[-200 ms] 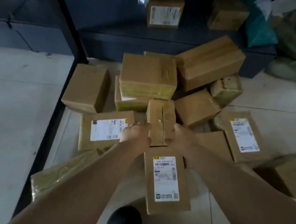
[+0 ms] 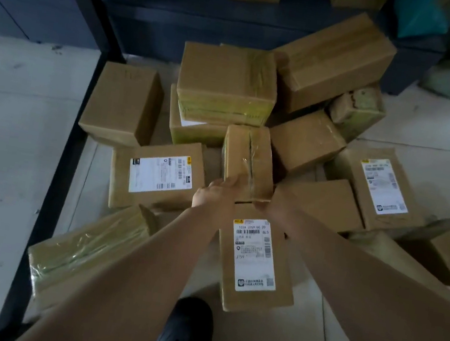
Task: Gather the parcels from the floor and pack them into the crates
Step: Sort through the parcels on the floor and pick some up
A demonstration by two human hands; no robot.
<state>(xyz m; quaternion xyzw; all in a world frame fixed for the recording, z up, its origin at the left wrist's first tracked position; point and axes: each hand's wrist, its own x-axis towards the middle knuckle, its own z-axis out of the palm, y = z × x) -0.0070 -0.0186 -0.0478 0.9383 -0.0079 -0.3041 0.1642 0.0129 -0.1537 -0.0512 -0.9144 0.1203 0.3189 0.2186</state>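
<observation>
Beyond your hands, a heap of cardboard parcels covers the floor. A labelled parcel lies between your forearms. Your left hand and right hand grasp the small taped parcel by its near end.

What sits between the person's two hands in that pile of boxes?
A small taped parcel, in the head view: the left hand holds its near left corner and the right hand its near right corner.
</observation>
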